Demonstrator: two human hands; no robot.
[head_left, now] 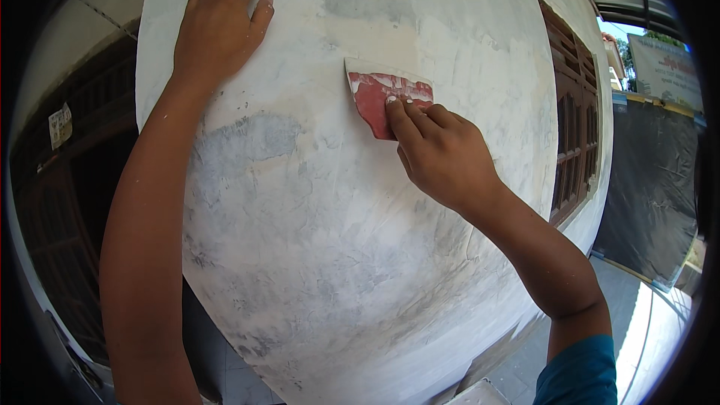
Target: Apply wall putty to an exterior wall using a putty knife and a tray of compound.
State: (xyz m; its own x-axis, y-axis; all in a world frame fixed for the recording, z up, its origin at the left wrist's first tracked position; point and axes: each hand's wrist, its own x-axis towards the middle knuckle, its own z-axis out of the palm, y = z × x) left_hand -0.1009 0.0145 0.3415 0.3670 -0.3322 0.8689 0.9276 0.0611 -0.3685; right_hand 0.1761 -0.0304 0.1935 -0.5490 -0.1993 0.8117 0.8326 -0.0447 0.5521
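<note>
My right hand (pixel 442 146) grips a red putty knife (pixel 372 103) whose wide edge lies against the white wall (pixel 300 285). White filler is smeared over the red part of the knife, and white specks dot my fingertips. Higher up and to the left, my left hand (pixel 221 26) rests flat on the wall with its fingers spread, holding nothing. Grey patches (pixel 255 137) and rough marks show on the wall between and below my hands. Near the top, a darker grey patch (pixel 371 6) sits above the knife.
A brown wooden window (pixel 574 109) is set in the wall on the right. Beyond it stands a dark sheet-covered panel (pixel 649 187) under a banner (pixel 664 67). At the left is a dark wooden door (pixel 56 217). Grey floor tiles (pixel 517 360) lie below the wall.
</note>
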